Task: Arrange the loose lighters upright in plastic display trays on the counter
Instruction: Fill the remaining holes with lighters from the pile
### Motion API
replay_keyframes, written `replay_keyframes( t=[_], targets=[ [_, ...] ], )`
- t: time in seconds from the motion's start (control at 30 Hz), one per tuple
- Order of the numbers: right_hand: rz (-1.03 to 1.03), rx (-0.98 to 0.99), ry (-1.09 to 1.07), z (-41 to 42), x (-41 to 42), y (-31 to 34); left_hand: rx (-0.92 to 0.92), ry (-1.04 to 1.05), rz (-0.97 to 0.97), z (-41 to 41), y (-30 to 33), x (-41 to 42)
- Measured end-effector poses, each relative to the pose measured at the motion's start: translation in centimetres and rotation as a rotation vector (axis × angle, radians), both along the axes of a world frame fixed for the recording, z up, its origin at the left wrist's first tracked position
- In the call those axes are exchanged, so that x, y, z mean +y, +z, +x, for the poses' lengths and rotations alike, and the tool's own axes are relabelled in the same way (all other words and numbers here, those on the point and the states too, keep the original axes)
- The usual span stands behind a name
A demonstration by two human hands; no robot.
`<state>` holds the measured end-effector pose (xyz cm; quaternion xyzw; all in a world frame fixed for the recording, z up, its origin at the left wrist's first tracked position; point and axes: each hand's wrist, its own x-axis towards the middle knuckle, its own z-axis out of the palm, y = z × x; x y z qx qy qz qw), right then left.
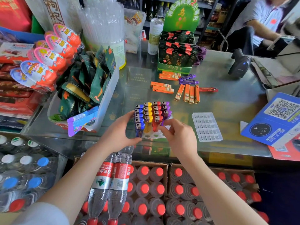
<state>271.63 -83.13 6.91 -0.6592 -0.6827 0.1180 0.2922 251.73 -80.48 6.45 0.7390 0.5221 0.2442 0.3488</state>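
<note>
Filled tray: I see a clear plastic tray (153, 135) near the front edge of the glass counter (227, 75), with lighters (148, 113) standing upright in four rows: blue, yellow, red, purple from left to right. The holes at its near edge are unfilled.
Left hand: my left hand (121, 133) grips the tray's left side, thumb curled against the front blue lighter, fingers wrapped behind the blue row.
Right hand: my right hand (179, 135) pinches a purple lighter (162, 122) at the near end of the purple row, fingertips closed together on it.
Empty tray: a second clear tray (207, 127) with rectangular slots lies at 3 o'clock from the filled one, holding nothing.
Loose lighters: slim orange lighters (188, 94) lie flat at 1 o'clock, more orange ones at 12 o'clock, with two purple ones (188, 80) and a red one (208, 89) beside them.
Hard to make out: I cannot tell whether the pinched lighter is seated in a hole; my fingers cover its base.
Around: a clear bin of green packets (90, 82) sits at 10 o'clock, a green box of dark sachets (177, 52) at 12 o'clock, a barcode scanner (239, 64) at 2 o'clock, a blue QR sign (276, 119) at 3 o'clock.
Below: bottled water (113, 184) stands in front of the counter.
</note>
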Motion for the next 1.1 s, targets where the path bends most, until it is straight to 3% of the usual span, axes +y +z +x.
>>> replay_keyframes(
  t=[0.13, 0.3, 0.57, 0.9, 1.0, 1.1],
  targets=[
    [0.095, 0.131, -0.090, 3.2, 1.3, 1.5, 0.002, -0.006, -0.025, 0.4, 0.2, 0.5],
    [0.056, 0.202, -0.275, 8.4, 6.8, 1.3, 0.032, -0.024, -0.072, 1.5, 0.1, 2.0],
    [-0.162, -0.121, -0.346, 13.3, 14.2, -0.7, 0.042, 0.004, -0.090, 3.5, 0.1, 3.6],
    [-0.189, -0.411, -0.227, 14.9, 14.8, -1.6, 0.035, 0.037, -0.067, 4.6, 0.0, 4.2],
    [-0.084, -0.233, -0.314, 14.5, 13.1, -0.7, 0.039, 0.029, -0.039, 4.7, 0.2, 4.2],
    [0.137, 0.049, -0.168, 12.9, 10.4, 0.8, 0.046, 0.027, -0.021, 4.7, 0.0, 4.1]
  ],
)
